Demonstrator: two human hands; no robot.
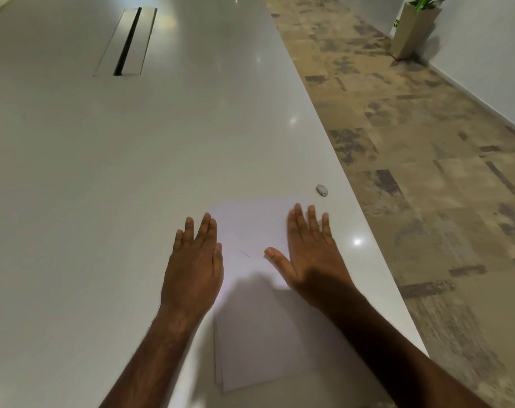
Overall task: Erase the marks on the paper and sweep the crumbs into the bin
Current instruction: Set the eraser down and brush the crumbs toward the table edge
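Both hands flat, fingers straight, gripping nothing: left hand [193, 260] at the paper's [250, 231] left edge, right hand [309, 248] on its right side. Eraser [322, 190] sits on the tabletop [103, 172], just beyond the far right corner.

Office — conference table [132, 142], cable slot [126, 42]

Right hand [309, 254] covers the paper's [250, 231] right edge; plant [427, 0] cropped above.

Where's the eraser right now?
The small grey eraser lies on the white table near its right edge, just beyond the white paper's far right corner, ahead of the right hand.
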